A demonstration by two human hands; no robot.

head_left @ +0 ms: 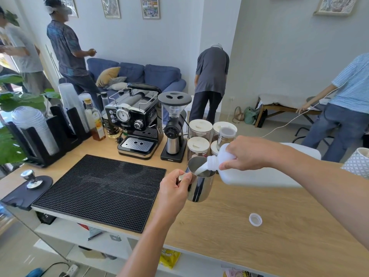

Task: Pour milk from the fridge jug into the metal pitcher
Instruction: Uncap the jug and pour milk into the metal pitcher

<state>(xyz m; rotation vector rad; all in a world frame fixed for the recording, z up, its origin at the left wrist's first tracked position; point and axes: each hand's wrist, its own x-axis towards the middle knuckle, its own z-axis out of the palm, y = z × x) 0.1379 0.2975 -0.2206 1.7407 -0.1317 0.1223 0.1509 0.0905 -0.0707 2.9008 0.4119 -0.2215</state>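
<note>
Two hands meet over the wooden counter (249, 246), and between them a white stream of milk (201, 169) runs from the mouth of the white plastic milk jug (257, 174) into the stainless steel pitcher (200, 182). The jug lies tipped almost on its side, neck pointing left and down, its threaded mouth just over the pitcher's rim. The right hand (251, 153) grips the jug near its shoulder, fingers curled over the top and the thumb pressed against the side by the neck. The left hand (175, 188) is closed round the pitcher's handle, holding it upright beside the right edge of the black rubber bar mat (99, 188); whether the pitcher's base touches the counter cannot be told.

Nearer the camera, the jug's white screw cap (255, 219) lies open side up on the bare wood, well apart from both hands. Just behind the pitcher stand several clear canisters with white lids (199, 126) and a small metal shaker (225, 136). To their left are a black coffee grinder (173, 126) and a black-and-chrome espresso machine (135, 120), then syrup bottles (95, 122) and stacks of plastic cups (34, 124) in black holders. At the far left a metal tamper (31, 178) stands on a small black pad. Beyond the counter, four people stand about a room with a blue sofa (139, 74).
</note>
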